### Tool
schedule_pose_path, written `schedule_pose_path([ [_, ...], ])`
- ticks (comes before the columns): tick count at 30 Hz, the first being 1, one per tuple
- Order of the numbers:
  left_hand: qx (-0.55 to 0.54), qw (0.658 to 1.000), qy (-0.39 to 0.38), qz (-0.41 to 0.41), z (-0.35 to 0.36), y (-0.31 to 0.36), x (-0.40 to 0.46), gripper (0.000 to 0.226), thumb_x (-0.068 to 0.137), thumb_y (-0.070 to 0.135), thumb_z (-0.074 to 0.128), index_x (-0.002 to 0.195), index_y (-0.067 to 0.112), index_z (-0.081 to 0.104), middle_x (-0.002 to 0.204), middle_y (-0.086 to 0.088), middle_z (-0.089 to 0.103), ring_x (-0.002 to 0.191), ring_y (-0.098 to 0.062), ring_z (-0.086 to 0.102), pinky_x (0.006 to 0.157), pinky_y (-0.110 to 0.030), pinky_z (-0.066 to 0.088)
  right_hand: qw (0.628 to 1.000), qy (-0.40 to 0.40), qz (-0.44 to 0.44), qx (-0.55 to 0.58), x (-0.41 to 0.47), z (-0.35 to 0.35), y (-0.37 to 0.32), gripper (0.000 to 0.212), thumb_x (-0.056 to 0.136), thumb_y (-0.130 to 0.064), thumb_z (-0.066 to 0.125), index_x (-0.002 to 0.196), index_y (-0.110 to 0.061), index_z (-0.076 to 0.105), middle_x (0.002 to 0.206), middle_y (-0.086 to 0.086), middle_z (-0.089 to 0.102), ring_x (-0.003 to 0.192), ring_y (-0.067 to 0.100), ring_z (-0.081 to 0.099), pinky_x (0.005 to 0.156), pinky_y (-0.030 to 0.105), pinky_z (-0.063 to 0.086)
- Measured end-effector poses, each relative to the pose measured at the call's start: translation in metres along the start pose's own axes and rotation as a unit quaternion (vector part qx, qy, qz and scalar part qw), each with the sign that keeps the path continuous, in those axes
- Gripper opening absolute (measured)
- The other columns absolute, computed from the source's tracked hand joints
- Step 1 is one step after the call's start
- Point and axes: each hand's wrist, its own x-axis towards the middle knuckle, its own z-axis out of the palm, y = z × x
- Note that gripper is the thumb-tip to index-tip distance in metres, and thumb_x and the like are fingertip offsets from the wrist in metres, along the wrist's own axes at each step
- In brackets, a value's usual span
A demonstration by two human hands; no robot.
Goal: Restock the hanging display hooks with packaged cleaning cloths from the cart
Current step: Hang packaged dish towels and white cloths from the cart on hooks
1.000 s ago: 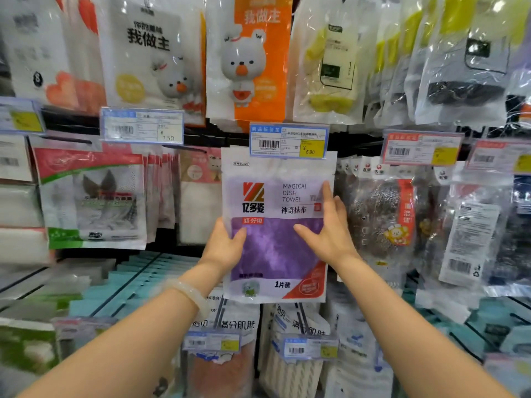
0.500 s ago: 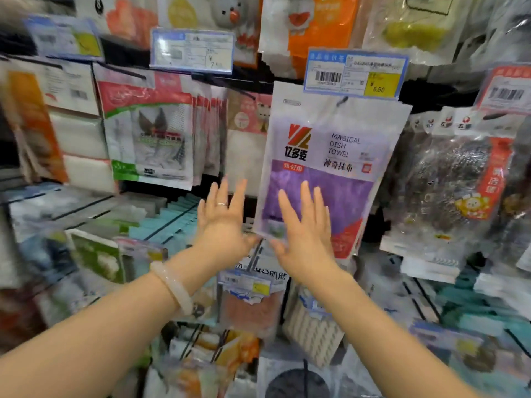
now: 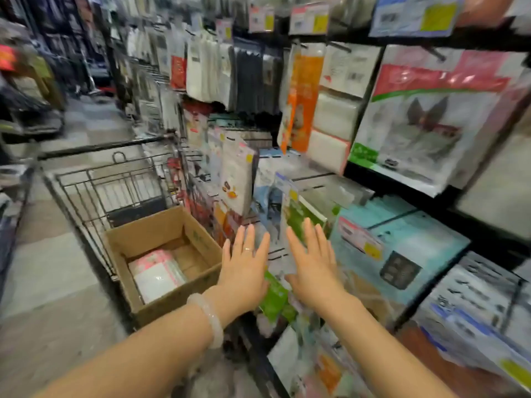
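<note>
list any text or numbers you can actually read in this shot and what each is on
None can be read; motion blur smears everything.
Price tags on the top rail: barcodes and yellow patches only.
Red-banded package: print illegible.
Cardboard box in the cart: green mark, too blurred.

Left hand (image 3: 244, 271), right hand (image 3: 311, 267) outstretched, empty

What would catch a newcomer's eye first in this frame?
Probably the two bare hands, the left hand and the right hand, stretched out side by side at centre with fingers straight and holding nothing. Just left of them sits an open cardboard box in a wire cart, with pink-and-white packages lying in its bottom. To the right, the display is crowded with hanging packets, the most vivid an orange packet up high.
</note>
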Motion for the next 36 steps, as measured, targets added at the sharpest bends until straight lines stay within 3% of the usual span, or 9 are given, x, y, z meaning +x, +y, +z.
schedule_pose_path([
  [10, -0.027, 0.985, -0.040, -0.164, 0.048, -0.202, 0.013, 0.087, 0.090, 0.045, 0.053, 0.152, 0.021, -0.003, 0.160, -0.013, -0.011, 0.146, -0.032, -0.013, 0.117, -0.049, 0.001, 0.982, -0.127, -0.136, -0.012, 0.121, 0.105, -0.149, 0.083, 0.091, -0.021, 0.054, 0.150, -0.026, -0.004, 0.156, 0.009, -0.023, 0.144, 0.031, -0.019, 0.117, 0.045, 0.002],
  [20, -0.071, 0.945, -0.139, -0.288, 0.111, -0.309, 0.075, 0.086, 0.089, 0.048, 0.053, 0.152, 0.020, 0.001, 0.160, -0.013, -0.011, 0.147, -0.031, -0.012, 0.118, -0.045, 0.000, 0.953, -0.214, -0.213, -0.026, 0.258, 0.192, -0.201, 0.079, 0.093, -0.021, 0.052, 0.151, -0.023, -0.002, 0.157, 0.011, -0.020, 0.145, 0.030, -0.015, 0.117, 0.042, 0.001],
  [23, -0.137, 0.911, -0.170, -0.350, 0.140, -0.334, 0.105, 0.087, 0.091, 0.045, 0.053, 0.152, 0.019, -0.002, 0.160, -0.012, -0.012, 0.147, -0.029, -0.010, 0.118, -0.040, 0.002, 0.939, -0.271, -0.210, 0.004, 0.309, 0.239, -0.212, 0.081, 0.091, -0.019, 0.055, 0.150, -0.024, 0.000, 0.158, 0.010, -0.016, 0.146, 0.028, -0.009, 0.118, 0.038, 0.006],
  [26, -0.215, 0.861, -0.180, -0.425, 0.178, -0.360, 0.135, 0.086, 0.093, 0.037, 0.052, 0.151, 0.017, -0.008, 0.161, -0.010, -0.008, 0.148, -0.028, -0.004, 0.117, -0.034, 0.009, 0.920, -0.341, -0.183, 0.062, 0.351, 0.293, -0.221, 0.078, 0.090, -0.031, 0.053, 0.151, -0.020, 0.005, 0.159, 0.011, -0.008, 0.146, 0.027, 0.003, 0.117, 0.033, 0.012],
  [31, -0.254, 0.797, -0.198, -0.510, 0.248, -0.395, 0.167, 0.086, 0.090, 0.037, 0.057, 0.152, 0.015, 0.001, 0.160, -0.011, 0.004, 0.146, -0.029, 0.011, 0.117, -0.035, 0.020, 0.888, -0.432, -0.106, 0.113, 0.394, 0.383, -0.221, 0.074, 0.085, -0.031, 0.059, 0.147, -0.016, 0.021, 0.154, 0.010, 0.021, 0.141, 0.025, 0.023, 0.111, 0.025, 0.019],
  [34, -0.282, 0.766, -0.197, -0.543, 0.289, -0.414, 0.182, 0.087, 0.087, 0.036, 0.061, 0.151, 0.014, 0.006, 0.158, -0.014, 0.006, 0.144, -0.031, 0.016, 0.116, -0.035, 0.022, 0.880, -0.441, -0.074, 0.161, 0.410, 0.434, -0.222, 0.057, 0.083, -0.031, 0.059, 0.137, -0.022, 0.041, 0.141, 0.003, 0.045, 0.128, 0.020, 0.042, 0.106, 0.026, 0.033],
  [36, -0.308, 0.732, -0.185, -0.580, 0.316, -0.428, 0.190, 0.091, 0.084, 0.037, 0.064, 0.150, 0.012, 0.006, 0.156, -0.016, 0.013, 0.143, -0.032, 0.020, 0.115, -0.037, 0.024, 0.872, -0.447, -0.027, 0.199, 0.418, 0.467, -0.223, 0.049, 0.086, -0.035, 0.056, 0.132, -0.023, 0.047, 0.135, 0.001, 0.051, 0.122, 0.018, 0.048, 0.101, 0.025, 0.037],
])
